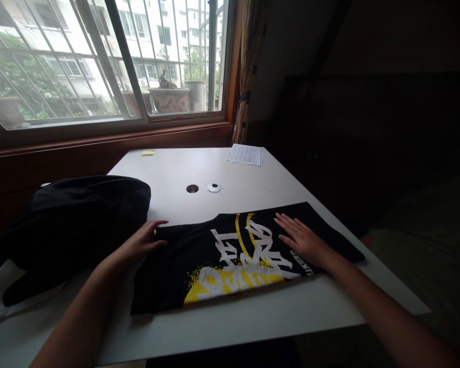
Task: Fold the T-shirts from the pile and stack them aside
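black printed t-shirt [237,258]: folded, near the surface's [214,329] front edge
left hand [147,237]: fingers parted, at its left end
right hand [305,243]: flat on it, fingers outstretched

Left hand [147,237] loosely spread; right hand [302,241] flat, palm down.

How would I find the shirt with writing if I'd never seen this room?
Look at the white table by the window. A black shirt lies near its front edge, the right hand on it and the left hand at its left end. Unlike the black cloth to the left, it shows big white letters and yellow.
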